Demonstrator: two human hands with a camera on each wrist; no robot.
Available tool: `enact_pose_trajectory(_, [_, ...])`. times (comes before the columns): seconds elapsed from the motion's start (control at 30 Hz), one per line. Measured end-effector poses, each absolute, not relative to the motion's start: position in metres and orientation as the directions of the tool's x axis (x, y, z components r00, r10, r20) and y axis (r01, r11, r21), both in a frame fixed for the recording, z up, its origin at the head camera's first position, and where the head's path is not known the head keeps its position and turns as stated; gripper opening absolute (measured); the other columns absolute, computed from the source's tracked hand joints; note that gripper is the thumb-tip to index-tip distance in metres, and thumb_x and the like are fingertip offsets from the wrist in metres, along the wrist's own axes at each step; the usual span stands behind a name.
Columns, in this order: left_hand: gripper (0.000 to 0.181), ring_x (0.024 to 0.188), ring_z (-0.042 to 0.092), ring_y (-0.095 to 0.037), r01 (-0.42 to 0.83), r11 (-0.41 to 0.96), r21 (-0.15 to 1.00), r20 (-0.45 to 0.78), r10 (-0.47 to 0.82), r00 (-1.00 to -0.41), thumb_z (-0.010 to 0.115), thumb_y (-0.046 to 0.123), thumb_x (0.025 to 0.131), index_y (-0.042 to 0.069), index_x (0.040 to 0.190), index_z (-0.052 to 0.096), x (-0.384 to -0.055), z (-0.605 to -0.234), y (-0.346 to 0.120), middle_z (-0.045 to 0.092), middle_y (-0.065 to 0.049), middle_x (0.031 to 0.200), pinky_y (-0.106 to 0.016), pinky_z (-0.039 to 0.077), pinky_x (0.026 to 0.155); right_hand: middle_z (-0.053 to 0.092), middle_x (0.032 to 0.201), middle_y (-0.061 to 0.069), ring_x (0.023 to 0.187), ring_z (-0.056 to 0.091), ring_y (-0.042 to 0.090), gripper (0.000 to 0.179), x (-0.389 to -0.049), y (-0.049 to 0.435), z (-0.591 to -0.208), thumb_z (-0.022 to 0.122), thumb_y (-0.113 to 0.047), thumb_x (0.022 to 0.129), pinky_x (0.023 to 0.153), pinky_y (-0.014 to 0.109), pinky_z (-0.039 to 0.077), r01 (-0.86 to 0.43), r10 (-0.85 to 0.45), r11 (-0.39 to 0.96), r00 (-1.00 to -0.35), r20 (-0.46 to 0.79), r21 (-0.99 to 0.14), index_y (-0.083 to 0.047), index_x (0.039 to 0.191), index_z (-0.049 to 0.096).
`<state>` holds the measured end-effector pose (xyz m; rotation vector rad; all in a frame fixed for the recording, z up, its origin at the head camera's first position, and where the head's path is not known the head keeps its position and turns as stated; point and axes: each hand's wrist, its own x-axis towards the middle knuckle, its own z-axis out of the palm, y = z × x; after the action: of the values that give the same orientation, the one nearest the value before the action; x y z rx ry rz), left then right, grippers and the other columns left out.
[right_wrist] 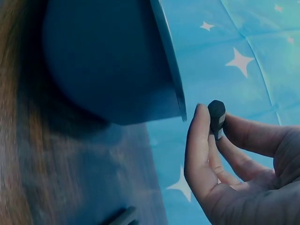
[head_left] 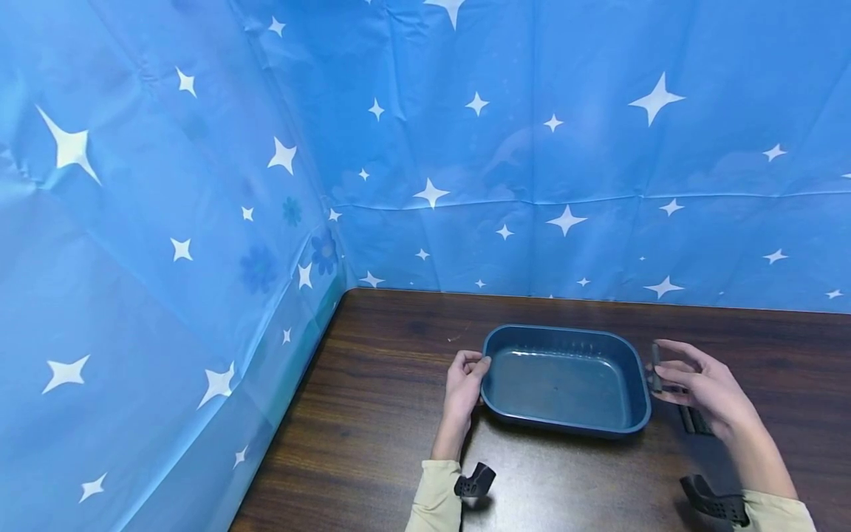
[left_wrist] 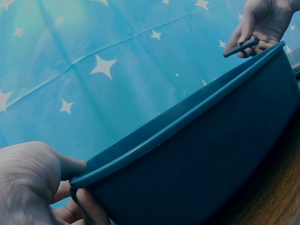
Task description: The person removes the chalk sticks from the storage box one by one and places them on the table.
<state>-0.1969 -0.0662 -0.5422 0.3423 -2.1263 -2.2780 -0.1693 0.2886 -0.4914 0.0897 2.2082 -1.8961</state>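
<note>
A dark blue, open-topped plastic basin (head_left: pixel 557 384) with rounded corners is in front of me, nothing visible inside. My left hand (head_left: pixel 463 388) grips its left end, the thumb over the rim and the fingers on the outside, as the left wrist view (left_wrist: pixel 28 183) shows. Just beyond the right end, my right hand (head_left: pixel 708 388) pinches a short, dark grey bar (head_left: pixel 656 367) between thumb and fingers. In the right wrist view the bar (right_wrist: pixel 216 115) has a faceted end and stands apart from the basin wall (right_wrist: pixel 108 61). Its exact kind cannot be told.
More dark bar-like pieces (head_left: pixel 694 420) lie on the brown wooden table (head_left: pixel 372 414), partly hidden under my right hand. Blue star-patterned sheets (head_left: pixel 565 148) rise behind the table and along its left edge. A black wrist mount (head_left: pixel 475 482) sits at each cuff.
</note>
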Motion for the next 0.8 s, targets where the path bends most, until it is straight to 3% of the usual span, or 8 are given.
enact_pose_trajectory(0.2, [0.023,0.052,0.045,-0.011,-0.151,-0.096,0.984,-0.164,-0.146,-0.976,0.066,0.015,0.100,-0.001,0.116,0.060,-0.197,-0.540,-0.067,0.062,-0.009,0.086,-0.019,0.035,0.043,0.065,0.108,-0.005,0.094,0.069,0.004,0.066,-0.166,0.299,-0.494,0.057,-0.016,0.108,0.083,0.037,0.061,0.194,-0.084,0.215,-0.973,-0.216,-0.957,0.007,0.159,0.021])
enact_pose_trajectory(0.5, [0.021,0.053,0.046,-0.011,-0.151,-0.113,0.982,-0.166,-0.135,-0.977,0.067,0.015,0.099,0.000,0.113,0.060,-0.196,-0.541,-0.069,0.062,-0.010,0.085,-0.019,0.035,0.043,0.064,0.102,-0.019,0.092,0.068,0.002,0.063,-0.160,0.319,-0.502,0.057,-0.018,0.108,0.080,0.035,0.061,0.216,-0.053,0.195,-0.972,-0.230,-0.957,0.005,0.158,0.026])
enact_pose_trajectory(0.7, [0.021,0.050,0.044,-0.011,-0.140,-0.097,0.985,-0.153,-0.142,-0.978,0.066,0.014,0.100,-0.001,0.114,0.060,-0.196,-0.542,-0.068,0.062,-0.010,0.085,-0.019,0.035,0.043,0.062,0.099,-0.025,0.090,0.063,-0.005,0.031,-0.152,0.334,-0.507,0.060,-0.021,0.107,0.080,0.033,0.061,0.251,0.003,0.156,-0.967,-0.254,-0.955,-0.025,0.136,0.053])
enact_pose_trajectory(0.8, [0.021,0.049,0.044,-0.011,-0.134,-0.090,0.987,-0.146,-0.145,-0.979,0.065,0.014,0.100,-0.001,0.115,0.060,-0.196,-0.543,-0.068,0.062,-0.010,0.085,-0.020,0.035,0.043,0.060,0.097,-0.025,0.087,0.063,-0.006,0.026,-0.150,0.338,-0.510,0.060,-0.021,0.107,0.080,0.032,0.061,0.251,0.050,0.181,-0.968,-0.246,-0.951,-0.027,0.132,0.054])
